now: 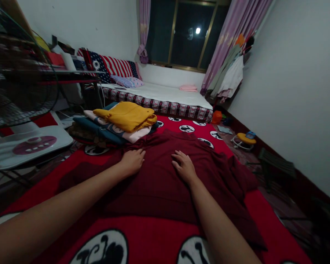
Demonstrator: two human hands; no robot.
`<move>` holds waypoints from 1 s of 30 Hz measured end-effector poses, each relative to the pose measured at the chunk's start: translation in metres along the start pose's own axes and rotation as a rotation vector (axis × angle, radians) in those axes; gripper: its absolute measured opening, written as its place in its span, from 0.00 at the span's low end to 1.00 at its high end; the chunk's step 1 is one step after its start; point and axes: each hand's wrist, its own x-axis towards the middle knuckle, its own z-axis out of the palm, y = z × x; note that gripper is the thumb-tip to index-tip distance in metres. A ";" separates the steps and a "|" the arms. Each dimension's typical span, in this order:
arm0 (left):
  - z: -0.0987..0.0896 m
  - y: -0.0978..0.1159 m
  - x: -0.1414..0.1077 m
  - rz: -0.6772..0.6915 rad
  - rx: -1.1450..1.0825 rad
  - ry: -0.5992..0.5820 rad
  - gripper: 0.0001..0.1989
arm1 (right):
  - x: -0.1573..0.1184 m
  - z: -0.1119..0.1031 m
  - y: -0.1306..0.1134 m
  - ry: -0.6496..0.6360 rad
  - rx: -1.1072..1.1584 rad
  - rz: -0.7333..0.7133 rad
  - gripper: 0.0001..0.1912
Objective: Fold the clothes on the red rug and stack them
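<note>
A dark maroon long-sleeved top (159, 183) lies spread out on a red blanket (143, 234) with white and black round patterns. My left hand (132, 161) rests on the upper left part of the top, its fingers stretched forward. On the right side of the same cloth lies my right hand (183, 167), palm down with fingers apart. Neither hand grips anything. Just beyond my left hand sits a stack of folded clothes, with a yellow garment (128, 115) on top and a teal garment (95, 128) lower down.
At left, an electric fan (30, 146) stands beside a cluttered table (71, 74). A second bed (159, 91) lies under the window. Along the right wall are a yellow-seated stool (246, 138), a dark folding stool (276, 163) and hanging clothes (231, 79).
</note>
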 end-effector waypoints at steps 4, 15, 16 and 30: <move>0.010 -0.019 -0.014 0.036 0.014 0.097 0.23 | 0.000 0.002 0.003 0.018 0.035 0.017 0.16; 0.022 -0.016 -0.031 0.033 -0.141 0.228 0.21 | 0.000 0.001 0.005 -0.008 0.058 0.014 0.16; 0.022 -0.016 -0.031 0.036 -0.145 0.228 0.21 | 0.000 0.000 0.005 -0.010 0.061 0.013 0.16; 0.021 -0.027 -0.034 0.030 -0.208 0.215 0.22 | -0.010 -0.005 -0.002 -0.029 0.090 0.004 0.17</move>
